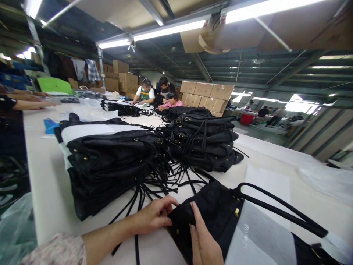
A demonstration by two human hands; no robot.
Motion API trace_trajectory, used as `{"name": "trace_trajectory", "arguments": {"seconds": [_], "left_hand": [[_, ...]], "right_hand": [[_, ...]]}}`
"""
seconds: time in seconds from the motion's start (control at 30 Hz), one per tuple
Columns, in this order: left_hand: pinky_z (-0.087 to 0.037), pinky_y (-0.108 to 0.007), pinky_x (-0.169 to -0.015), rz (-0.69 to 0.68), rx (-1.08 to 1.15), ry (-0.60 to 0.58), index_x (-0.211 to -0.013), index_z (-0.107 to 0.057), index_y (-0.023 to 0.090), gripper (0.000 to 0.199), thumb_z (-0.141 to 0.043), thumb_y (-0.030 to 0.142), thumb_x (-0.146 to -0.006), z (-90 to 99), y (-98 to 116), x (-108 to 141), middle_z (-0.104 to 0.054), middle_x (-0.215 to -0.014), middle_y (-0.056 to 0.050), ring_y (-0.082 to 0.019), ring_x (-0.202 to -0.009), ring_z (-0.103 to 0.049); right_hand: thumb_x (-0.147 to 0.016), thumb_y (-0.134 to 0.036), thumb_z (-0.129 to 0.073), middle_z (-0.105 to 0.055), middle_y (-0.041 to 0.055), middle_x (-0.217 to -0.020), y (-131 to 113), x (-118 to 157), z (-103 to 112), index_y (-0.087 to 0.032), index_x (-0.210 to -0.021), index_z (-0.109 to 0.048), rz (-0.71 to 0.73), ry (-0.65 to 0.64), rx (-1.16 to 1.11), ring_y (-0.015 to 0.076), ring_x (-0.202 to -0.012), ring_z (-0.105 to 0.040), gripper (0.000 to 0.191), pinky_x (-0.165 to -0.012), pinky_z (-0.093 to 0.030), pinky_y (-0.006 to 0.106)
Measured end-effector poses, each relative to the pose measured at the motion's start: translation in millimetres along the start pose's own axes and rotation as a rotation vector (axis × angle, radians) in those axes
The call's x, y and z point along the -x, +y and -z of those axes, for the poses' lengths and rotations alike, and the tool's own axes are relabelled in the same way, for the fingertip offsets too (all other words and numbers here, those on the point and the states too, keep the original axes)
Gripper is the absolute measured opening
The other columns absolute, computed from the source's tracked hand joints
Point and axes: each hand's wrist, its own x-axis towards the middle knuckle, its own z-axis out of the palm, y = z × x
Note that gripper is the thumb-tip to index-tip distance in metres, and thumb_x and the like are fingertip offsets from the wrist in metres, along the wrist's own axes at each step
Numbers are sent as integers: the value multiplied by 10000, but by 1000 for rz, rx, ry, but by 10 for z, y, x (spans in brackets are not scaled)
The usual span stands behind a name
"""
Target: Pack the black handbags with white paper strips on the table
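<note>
A black handbag lies on the white table in front of me, with gold-coloured fittings and a long black handle. White paper is wrapped across its middle. My left hand has its fingers curled, thumb and fingertips at the bag's left corner. Against the near part of the same bag rests my right hand, its fingers stretched out and pressed along the fabric. Part of the right fingers is hidden against the bag. Thin black straps trail on the table beside my left hand.
Two piles of black bags, one left and one right, stand beyond my hands. A blue object sits near the left edge. Clear plastic lies at right. Several people work farther off, before stacked cartons.
</note>
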Motion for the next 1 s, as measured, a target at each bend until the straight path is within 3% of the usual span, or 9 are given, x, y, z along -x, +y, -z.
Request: {"name": "trace_trajectory", "arguments": {"seconds": [0.07,0.17,0.3,0.43,0.53,0.67,0.8,0.9,1.0], "left_hand": [[-315,-218,-558,16,-18,43,-1078,-552,213,402,-649,115,-700,-13,-24,19,-503,-742,70,-108,-642,-436],[-339,-224,-577,39,-26,53,-963,-593,183,252,-643,145,-719,-59,-51,13,-524,-718,51,-126,-662,-466],[-341,-238,-579,33,-56,211,-830,-598,168,88,-625,225,-770,-168,-44,-68,-530,-721,27,-136,-654,-458],[-372,-247,-663,-81,-27,315,-829,-601,174,158,-676,296,-760,-274,-50,-151,-556,-851,-8,-171,-797,-487],[-389,-245,-671,-114,24,281,-866,-606,172,193,-680,309,-752,-287,-96,-190,-577,-857,-8,-171,-807,-508],[-398,-240,-635,-4,10,220,-752,-592,158,93,-630,239,-729,-204,-217,-321,-570,-698,20,-137,-673,-497],[-369,-214,-504,141,8,103,-711,-587,150,83,-627,194,-652,-84,-321,-504,-549,-585,42,-111,-521,-468],[-347,-207,-458,208,-21,40,-712,-611,145,87,-607,171,-629,-16,-340,-569,-554,-569,42,-109,-480,-460],[-368,-208,-471,222,-87,30,-711,-626,146,86,-589,138,-633,36,-286,-552,-562,-574,39,-117,-500,-486]], "right_hand": [[-1029,-224,-303,-590,65,-1370,-38,-15,43,-193,-1523,-302,0,-20,-50,192,-1183,-616,495,-895,-571,242],[-1017,-198,-311,-572,73,-1390,-87,-29,58,-183,-1523,-299,71,-29,-51,196,-1190,-614,506,-979,-534,298],[-975,-108,-326,-542,61,-1423,-64,-36,47,-222,-1554,-196,204,-15,18,205,-1208,-601,604,-1016,-511,341],[-910,-23,-346,-479,87,-1472,63,-59,66,-208,-1567,-79,377,-90,105,227,-1293,-516,733,-1015,-502,346],[-856,29,-324,-426,111,-1500,119,-70,68,-172,-1565,-9,454,-112,183,240,-1339,-456,802,-1027,-488,364],[-744,76,-300,-373,107,-1518,94,-64,35,-145,-1553,57,520,-216,336,258,-1362,-419,911,-999,-514,399],[-693,69,-324,-318,119,-1529,70,-40,-20,-109,-1534,100,591,-293,469,288,-1353,-433,959,-959,-550,424],[-737,53,-353,-261,150,-1544,61,-3,-80,-75,-1544,-1,601,-255,583,342,-1350,-429,890,-913,-577,462],[-796,-19,-415,-273,190,-1539,57,31,-166,-45,-1518,-257,612,-258,632,383,-1349,-424,740,-926,-562,500]]}}
